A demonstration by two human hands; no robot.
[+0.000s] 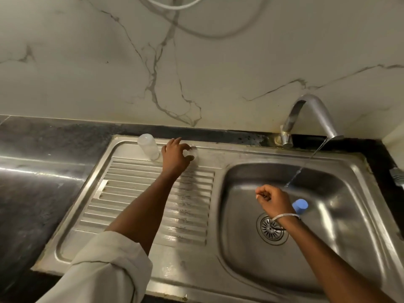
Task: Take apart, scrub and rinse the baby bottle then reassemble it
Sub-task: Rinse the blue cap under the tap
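The clear baby bottle body (148,149) stands mouth down at the back of the steel draining board (140,206). Right beside it my left hand (176,156) reaches to the back rim and pinches a small clear teat (192,153) that sits on the steel. Over the sink basin (328,206) my right hand (272,199) hangs with its fingers curled, and nothing shows in it. A blue bottle ring (300,206) lies in the basin just behind that wrist, partly hidden by it.
The tap (310,114) at the back right runs a thin stream of water (306,165) into the basin. The drain strainer (271,228) lies under my right wrist. Dark stone counter (32,171) borders the sink on the left. A marble wall rises behind.
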